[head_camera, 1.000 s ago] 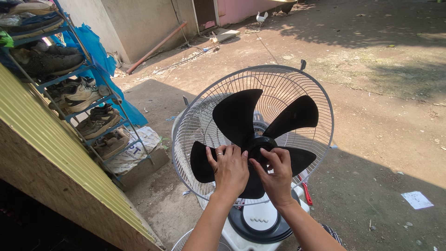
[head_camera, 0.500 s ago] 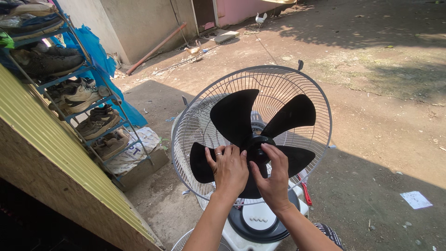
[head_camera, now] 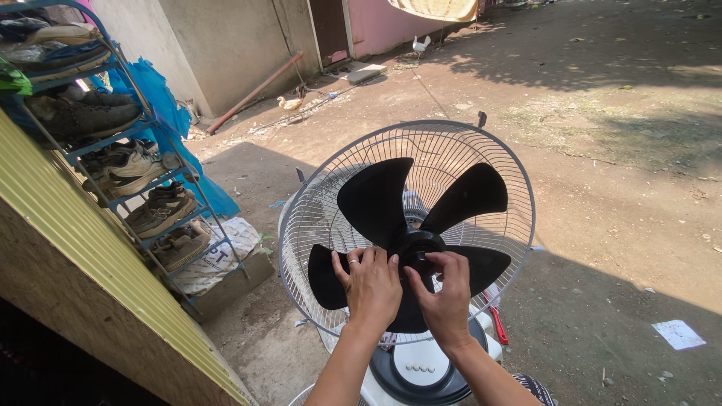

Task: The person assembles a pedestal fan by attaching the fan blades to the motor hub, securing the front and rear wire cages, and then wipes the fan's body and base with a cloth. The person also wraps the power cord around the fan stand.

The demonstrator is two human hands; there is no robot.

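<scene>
A standing fan faces me with its front guard off. Its black blade (head_camera: 374, 197) sits in the round wire rear grille (head_camera: 492, 146). My left hand (head_camera: 371, 289) lies flat against the lower left blade, fingers spread, a ring on one finger. My right hand (head_camera: 445, 292) pinches the black hub (head_camera: 416, 246) at the blade's centre with fingers and thumb. Below my hands is the fan's white and dark base (head_camera: 418, 372) with a row of buttons.
A blue metal shoe rack (head_camera: 124, 162) with several shoes stands at left beside a yellow corrugated wall (head_camera: 83, 256). Bare dirt ground spreads to the right, with a white paper scrap (head_camera: 678, 334). A chicken (head_camera: 419, 46) and a rusty pipe (head_camera: 252, 94) are far back.
The view has shifted a little. Both hands stay at the fan's centre; the blade has turned slightly and my right fingers have closed more tightly on the hub.
</scene>
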